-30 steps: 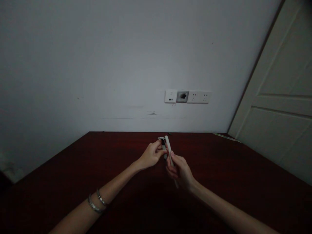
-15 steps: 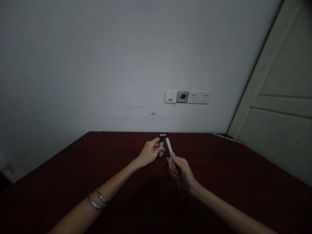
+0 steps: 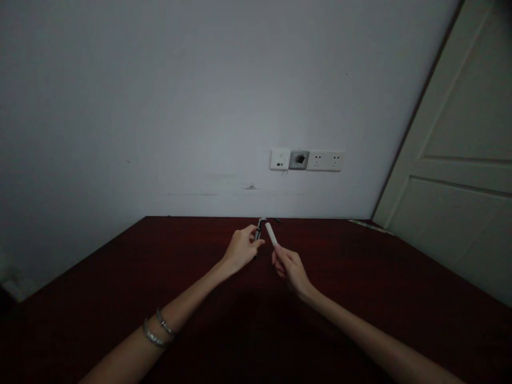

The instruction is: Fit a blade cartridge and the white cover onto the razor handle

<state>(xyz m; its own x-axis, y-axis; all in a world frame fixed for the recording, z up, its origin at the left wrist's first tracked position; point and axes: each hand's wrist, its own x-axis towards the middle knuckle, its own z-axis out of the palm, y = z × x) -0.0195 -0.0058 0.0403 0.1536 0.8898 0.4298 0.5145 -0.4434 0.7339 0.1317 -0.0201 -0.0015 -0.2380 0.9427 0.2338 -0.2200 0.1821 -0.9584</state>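
Grey tool (image 3: 258, 230) turned, left hand (image 3: 239, 252) pinching it, right hand (image 3: 292, 270) pinching white stick (image 3: 271, 233), lower end hidden

Your left grip (image 3: 240, 252) pinches just below the frame's centre; your right grip (image 3: 292, 270) curls round beside it, forearms (image 3: 186, 309) slanting inward.

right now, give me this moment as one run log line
left hand: holds grey-and-black tool | right hand: holds white stick | tool and stick: apart | surface: dark red tabletop

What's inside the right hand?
A white stick: its upper end pokes out. The right hand covers the rest, so anything else in there can't be seen.
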